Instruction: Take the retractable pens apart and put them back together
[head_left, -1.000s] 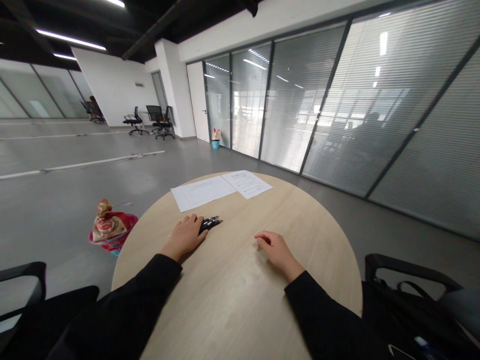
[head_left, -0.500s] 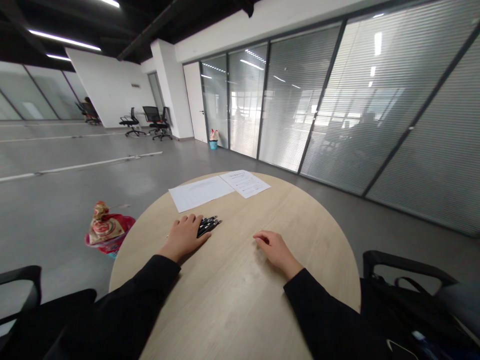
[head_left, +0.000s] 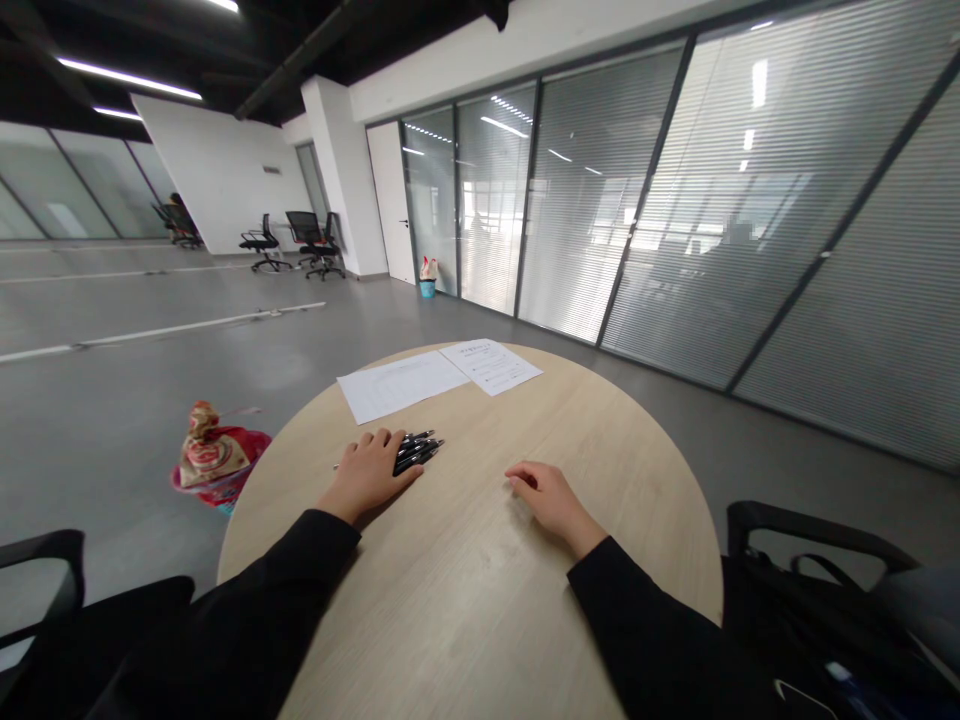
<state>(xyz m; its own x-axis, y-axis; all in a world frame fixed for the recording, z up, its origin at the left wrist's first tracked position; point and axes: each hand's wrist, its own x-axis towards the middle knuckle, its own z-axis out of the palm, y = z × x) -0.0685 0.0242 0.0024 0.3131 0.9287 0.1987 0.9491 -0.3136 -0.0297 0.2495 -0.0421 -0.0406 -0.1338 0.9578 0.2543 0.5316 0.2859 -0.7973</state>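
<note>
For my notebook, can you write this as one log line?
left hand: on pens | right hand: curled | papers: beyond pens, on table

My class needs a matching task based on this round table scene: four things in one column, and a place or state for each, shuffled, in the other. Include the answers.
Things
1. Pens
2. Right hand
3. Paper sheets
4. Nearer bin

Places and states
A. On the floor, to the left of the table
B. Loosely curled, holding nothing that shows
C. Lying flat toward the table's far edge
D. Dark, partly covered by the left hand

Right pairs
1-D; 2-B; 3-C; 4-A
</note>
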